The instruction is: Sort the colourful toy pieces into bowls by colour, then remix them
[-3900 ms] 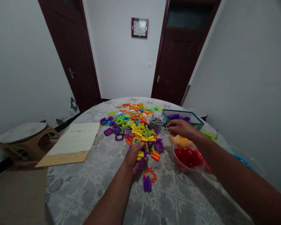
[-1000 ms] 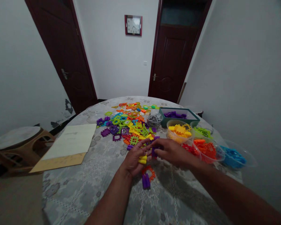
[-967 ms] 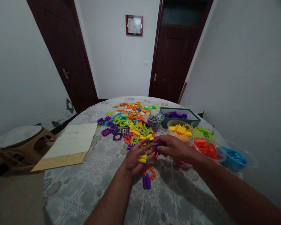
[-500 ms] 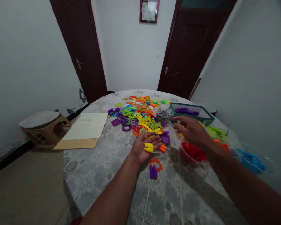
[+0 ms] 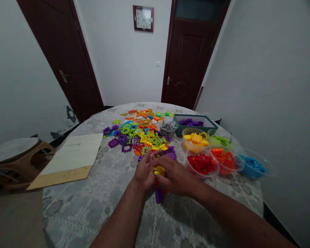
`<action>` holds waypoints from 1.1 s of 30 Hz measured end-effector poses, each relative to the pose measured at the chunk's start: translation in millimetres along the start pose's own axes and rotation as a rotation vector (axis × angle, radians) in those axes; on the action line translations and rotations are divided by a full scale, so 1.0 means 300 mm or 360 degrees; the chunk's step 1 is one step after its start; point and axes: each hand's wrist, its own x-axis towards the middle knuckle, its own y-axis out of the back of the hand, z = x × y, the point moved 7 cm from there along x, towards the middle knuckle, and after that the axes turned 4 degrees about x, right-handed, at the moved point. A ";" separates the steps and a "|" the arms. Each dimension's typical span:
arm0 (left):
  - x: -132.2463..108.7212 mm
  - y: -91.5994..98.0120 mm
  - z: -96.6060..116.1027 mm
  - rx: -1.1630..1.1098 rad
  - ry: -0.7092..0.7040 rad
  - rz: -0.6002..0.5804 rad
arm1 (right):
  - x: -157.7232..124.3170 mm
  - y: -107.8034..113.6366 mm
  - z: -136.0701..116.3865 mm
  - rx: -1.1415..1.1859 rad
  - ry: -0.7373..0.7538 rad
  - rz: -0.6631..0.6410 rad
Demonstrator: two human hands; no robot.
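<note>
My left hand (image 5: 144,168) lies palm up on the round table (image 5: 98,210), cupped around small yellow pieces (image 5: 158,169). My right hand (image 5: 174,177) covers those pieces, its fingers pinched on them. A purple piece (image 5: 159,195) pokes out on the cloth just under my right hand. Beyond my hands spreads a pile of mixed coloured plastic pieces (image 5: 139,132).
On the right stand tubs of yellow (image 5: 196,141), red (image 5: 202,163), orange (image 5: 224,156), green (image 5: 220,139) and blue pieces (image 5: 251,164), a teal box with purple ones (image 5: 193,122) and a small tub of grey bits (image 5: 167,126). A paper sheet on cardboard (image 5: 72,153) lies left; a stool (image 5: 12,155) stands beside the table.
My right hand came back from the tubs on the right and now rests over my left palm on the yellow pieces. The view swung slightly right.
</note>
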 end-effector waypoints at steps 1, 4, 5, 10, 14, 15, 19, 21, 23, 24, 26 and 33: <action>-0.001 -0.003 0.006 -0.0006 -0.0022 0.0001 | -0.006 0.037 0.003 0.0021 0.0002 0.0043; -0.002 0.008 0.029 0.0023 -0.0124 0.0090 | -0.023 0.190 0.064 -0.0122 -0.0059 0.0279; -0.002 0.017 0.037 0.0061 -0.0166 0.0142 | -0.029 0.252 0.101 -0.0232 -0.0082 0.0383; -0.003 0.058 0.068 0.0284 -0.0386 0.0346 | -0.048 0.491 0.319 -0.0743 -0.0189 0.0693; -0.006 0.080 0.085 0.0399 -0.0505 0.0453 | -0.085 0.532 0.320 -0.0805 -0.0229 0.0886; -0.008 0.082 0.091 0.0425 -0.0533 0.0472 | -0.101 0.517 0.283 -0.0735 -0.0203 0.0953; -0.025 0.066 0.115 0.0599 -0.0633 0.0491 | -0.152 0.335 0.106 -0.0270 -0.0005 0.0966; -0.040 0.048 0.126 0.0763 -0.0659 0.0480 | -0.171 0.206 0.041 -0.0114 0.0150 0.0879; -0.063 0.026 0.134 0.0996 -0.0613 0.0462 | -0.179 0.078 0.024 -0.0033 0.0213 0.0722; -0.077 0.011 0.137 0.1157 -0.0565 0.0434 | -0.178 0.018 0.035 -0.0019 0.0184 0.0603; -0.114 -0.030 0.132 0.1568 -0.0413 0.0291 | -0.172 -0.080 0.079 -0.0037 0.0037 0.0330; -0.265 -0.094 0.047 0.2639 -0.0251 0.0028 | -0.173 -0.156 0.167 -0.0252 -0.0370 -0.0139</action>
